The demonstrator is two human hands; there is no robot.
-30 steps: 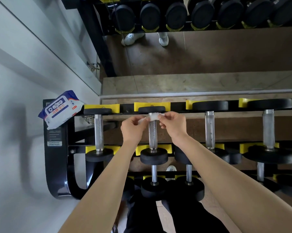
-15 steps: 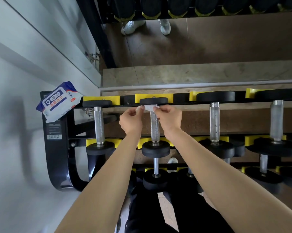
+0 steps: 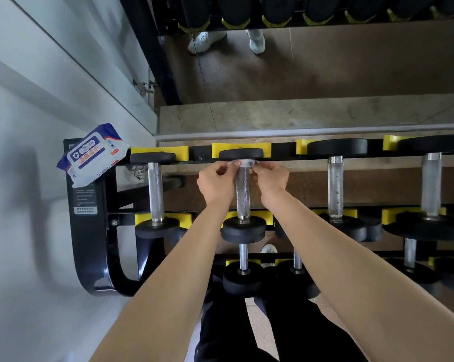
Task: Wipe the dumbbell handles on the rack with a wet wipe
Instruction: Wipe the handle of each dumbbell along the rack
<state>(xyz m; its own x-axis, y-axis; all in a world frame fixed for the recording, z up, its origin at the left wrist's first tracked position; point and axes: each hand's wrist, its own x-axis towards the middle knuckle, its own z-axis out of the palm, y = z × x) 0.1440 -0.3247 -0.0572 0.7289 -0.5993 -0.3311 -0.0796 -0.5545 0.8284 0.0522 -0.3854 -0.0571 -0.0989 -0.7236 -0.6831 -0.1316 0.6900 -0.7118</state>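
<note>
Mirrored wall [image 3: 338,74] behind a black dumbbell rack [image 3: 90,244], viewed from above.
At the rack's left end a wipe pack [image 3: 94,152] is rested; on its top tier the wet wipe [image 3: 245,163] is pinched by the fingers of the left hand [image 3: 215,184], wrapped round the far end of the second dumbbell handle [image 3: 243,194], and pinched likewise by the right hand [image 3: 271,178].

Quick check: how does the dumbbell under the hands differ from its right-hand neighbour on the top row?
The held dumbbell has a wipe wrapped over the far end of its handle, pinched by the left hand and right hand; the neighbour is bare and untouched. The neighbour has a thicker handle and wider heads than the held dumbbell. Both rest on yellow cradles, with knurled metal handles.
</note>
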